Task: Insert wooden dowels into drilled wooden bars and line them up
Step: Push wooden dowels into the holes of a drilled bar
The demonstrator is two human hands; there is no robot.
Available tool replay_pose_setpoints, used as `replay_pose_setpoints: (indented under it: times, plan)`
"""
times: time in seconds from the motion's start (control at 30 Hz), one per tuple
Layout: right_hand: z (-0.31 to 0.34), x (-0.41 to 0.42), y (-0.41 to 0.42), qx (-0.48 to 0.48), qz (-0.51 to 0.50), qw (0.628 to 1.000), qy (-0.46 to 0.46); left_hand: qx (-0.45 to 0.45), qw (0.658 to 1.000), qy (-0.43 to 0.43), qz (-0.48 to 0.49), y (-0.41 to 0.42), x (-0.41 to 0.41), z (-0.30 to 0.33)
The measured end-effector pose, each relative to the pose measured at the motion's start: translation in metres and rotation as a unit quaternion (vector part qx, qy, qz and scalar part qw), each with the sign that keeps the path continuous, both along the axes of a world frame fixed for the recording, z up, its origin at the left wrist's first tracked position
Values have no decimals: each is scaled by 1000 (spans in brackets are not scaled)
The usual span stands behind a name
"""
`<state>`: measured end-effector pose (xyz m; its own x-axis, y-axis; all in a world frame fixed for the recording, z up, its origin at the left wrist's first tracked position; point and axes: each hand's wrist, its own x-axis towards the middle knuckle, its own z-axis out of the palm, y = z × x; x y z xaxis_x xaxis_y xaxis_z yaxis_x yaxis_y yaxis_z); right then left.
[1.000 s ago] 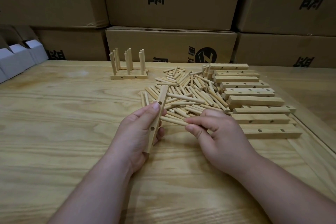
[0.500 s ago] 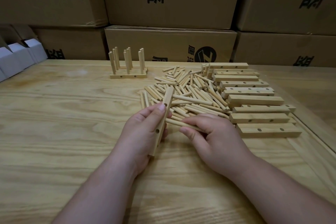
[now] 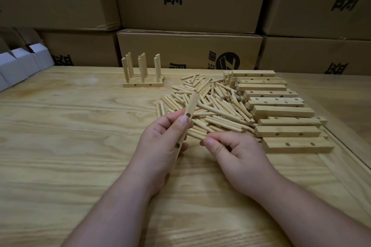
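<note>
Left hand [image 3: 160,144] grips the light, stiff drilled pale wooden bar [image 3: 185,121] mid-length; right hand [image 3: 236,152] pinches a slim pale wooden dowel [image 3: 195,134] at its near end.

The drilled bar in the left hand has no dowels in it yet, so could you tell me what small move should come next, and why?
Probably lift the dowel pinched by the right hand off the pile and bring its tip to an open hole of the bar. The left hand grips that bar tilted, two empty holes facing up, beside the dowel's near end.
</note>
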<state>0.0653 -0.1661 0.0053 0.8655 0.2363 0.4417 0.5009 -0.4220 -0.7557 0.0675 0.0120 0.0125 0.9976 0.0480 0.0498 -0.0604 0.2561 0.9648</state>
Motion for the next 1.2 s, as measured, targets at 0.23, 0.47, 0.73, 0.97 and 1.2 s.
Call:
replay_pose_setpoints:
  times: [0.23, 0.47, 0.73, 0.97, 1.2]
  plan:
    - [3, 2, 3, 166, -87, 982, 5, 9, 999, 26, 27, 2, 1, -1]
    - [3, 9, -3, 203, -161, 966, -20, 9, 999, 36, 34, 4, 2, -2]
    - [3, 14, -9, 182, -167, 969, -1, 17, 999, 47, 21, 2, 1, 1]
    - [6, 13, -11, 162, -158, 974, -3, 23, 998, 48, 18, 3, 0, 2]
    - [2, 15, -10, 178, -182, 967, -22, -4, 997, 66, 31, 8, 4, 0]
